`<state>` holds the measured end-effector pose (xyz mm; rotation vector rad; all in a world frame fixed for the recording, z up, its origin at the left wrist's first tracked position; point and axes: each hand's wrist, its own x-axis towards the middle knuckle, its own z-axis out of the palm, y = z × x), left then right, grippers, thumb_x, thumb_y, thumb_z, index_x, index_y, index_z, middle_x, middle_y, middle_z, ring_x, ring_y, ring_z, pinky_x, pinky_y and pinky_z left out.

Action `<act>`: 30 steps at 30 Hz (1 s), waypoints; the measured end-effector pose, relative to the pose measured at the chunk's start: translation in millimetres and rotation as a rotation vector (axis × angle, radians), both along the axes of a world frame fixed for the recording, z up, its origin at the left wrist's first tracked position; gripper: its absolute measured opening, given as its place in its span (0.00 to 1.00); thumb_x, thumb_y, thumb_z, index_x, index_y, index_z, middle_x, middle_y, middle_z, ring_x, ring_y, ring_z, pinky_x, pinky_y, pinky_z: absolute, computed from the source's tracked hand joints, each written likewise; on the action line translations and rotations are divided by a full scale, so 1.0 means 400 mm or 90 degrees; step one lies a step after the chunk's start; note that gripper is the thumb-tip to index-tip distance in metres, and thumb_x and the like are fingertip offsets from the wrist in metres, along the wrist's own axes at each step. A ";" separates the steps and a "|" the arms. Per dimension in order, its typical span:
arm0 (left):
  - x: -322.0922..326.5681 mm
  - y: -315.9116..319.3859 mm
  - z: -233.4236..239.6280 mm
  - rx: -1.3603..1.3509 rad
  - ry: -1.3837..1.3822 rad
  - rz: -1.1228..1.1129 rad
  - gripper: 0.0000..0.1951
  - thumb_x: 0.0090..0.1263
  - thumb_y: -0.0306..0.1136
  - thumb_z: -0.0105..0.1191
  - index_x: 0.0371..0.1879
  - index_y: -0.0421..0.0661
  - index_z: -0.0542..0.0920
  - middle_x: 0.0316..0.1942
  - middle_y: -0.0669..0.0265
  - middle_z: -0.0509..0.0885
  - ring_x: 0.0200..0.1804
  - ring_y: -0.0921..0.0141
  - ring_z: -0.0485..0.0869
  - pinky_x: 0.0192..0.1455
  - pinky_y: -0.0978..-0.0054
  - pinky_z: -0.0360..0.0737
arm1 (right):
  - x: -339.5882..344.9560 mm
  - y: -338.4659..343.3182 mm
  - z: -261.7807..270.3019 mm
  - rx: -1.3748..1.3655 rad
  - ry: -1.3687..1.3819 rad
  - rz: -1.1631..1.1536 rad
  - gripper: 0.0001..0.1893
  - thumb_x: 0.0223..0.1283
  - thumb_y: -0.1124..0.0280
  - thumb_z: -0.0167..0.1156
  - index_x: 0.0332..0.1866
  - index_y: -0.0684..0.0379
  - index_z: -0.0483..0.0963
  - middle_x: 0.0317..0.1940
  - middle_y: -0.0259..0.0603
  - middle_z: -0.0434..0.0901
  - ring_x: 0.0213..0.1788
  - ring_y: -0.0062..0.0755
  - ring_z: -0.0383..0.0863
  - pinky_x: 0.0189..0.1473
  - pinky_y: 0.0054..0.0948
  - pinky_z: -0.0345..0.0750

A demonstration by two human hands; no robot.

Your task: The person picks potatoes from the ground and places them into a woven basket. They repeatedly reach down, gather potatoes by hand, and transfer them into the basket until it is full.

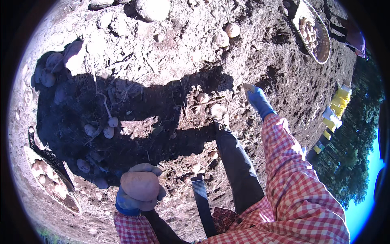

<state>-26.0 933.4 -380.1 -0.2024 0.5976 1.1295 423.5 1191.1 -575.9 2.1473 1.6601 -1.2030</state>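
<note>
My left hand (126, 199), in a blue glove, grips a large potato (140, 186) at the lower part of the view. Stretched out over the soil on the right is my right hand (256, 96), gloved too; whether its fingers hold anything is not clear. Left of it, near my foot (219, 113), a small potato (202, 97) lies on the soil. In the shadow sit several more potatoes, one at the end of a dry stem (113, 122).
A woven basket (325, 45) holding potatoes stands at the upper right, with a person (355, 38) beyond it. Another basket with potatoes (68, 199) lies at the left. Yellow and white sacks (338, 102) stand by the trees. Two potatoes (221, 38) rest in the sunlit soil.
</note>
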 end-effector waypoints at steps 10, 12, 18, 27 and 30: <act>-0.103 -0.032 -0.039 -0.314 -0.318 -0.238 0.32 0.74 0.46 0.52 0.72 0.41 0.62 0.57 0.33 0.74 0.45 0.47 0.86 0.32 0.64 0.86 | 0.151 0.025 -0.409 -0.139 0.144 -0.353 0.29 0.64 0.53 0.66 0.65 0.60 0.73 0.44 0.40 0.85 0.41 0.29 0.85 0.40 0.32 0.84; -0.060 -0.042 -0.016 -0.153 0.008 -0.209 0.33 0.74 0.48 0.51 0.71 0.40 0.63 0.57 0.32 0.73 0.41 0.48 0.86 0.29 0.63 0.86 | 0.145 0.045 -0.409 -0.120 0.120 -0.202 0.29 0.65 0.52 0.64 0.65 0.58 0.73 0.45 0.40 0.84 0.40 0.27 0.85 0.42 0.29 0.84; 0.039 -0.009 0.012 -0.148 0.105 -0.049 0.35 0.64 0.35 0.66 0.65 0.31 0.65 0.57 0.31 0.73 0.40 0.48 0.87 0.29 0.61 0.88 | 0.056 -0.012 -0.192 -0.278 0.239 -0.130 0.24 0.72 0.50 0.57 0.63 0.56 0.72 0.45 0.33 0.81 0.40 0.19 0.81 0.42 0.24 0.81; 0.032 0.067 -0.016 -0.011 -0.082 -0.030 0.45 0.54 0.29 0.73 0.70 0.31 0.62 0.65 0.31 0.68 0.52 0.41 0.83 0.44 0.54 0.88 | -0.270 -0.175 -0.077 0.058 0.205 0.365 0.28 0.66 0.58 0.58 0.69 0.52 0.67 0.68 0.55 0.71 0.59 0.55 0.81 0.57 0.46 0.81; 0.023 0.070 0.001 -0.031 -0.065 -0.030 0.48 0.44 0.24 0.76 0.70 0.31 0.65 0.66 0.34 0.70 0.62 0.47 0.79 0.57 0.53 0.84 | -0.358 -0.155 -0.089 -0.228 0.043 0.424 0.30 0.63 0.53 0.59 0.69 0.52 0.68 0.65 0.53 0.74 0.55 0.53 0.83 0.57 0.46 0.81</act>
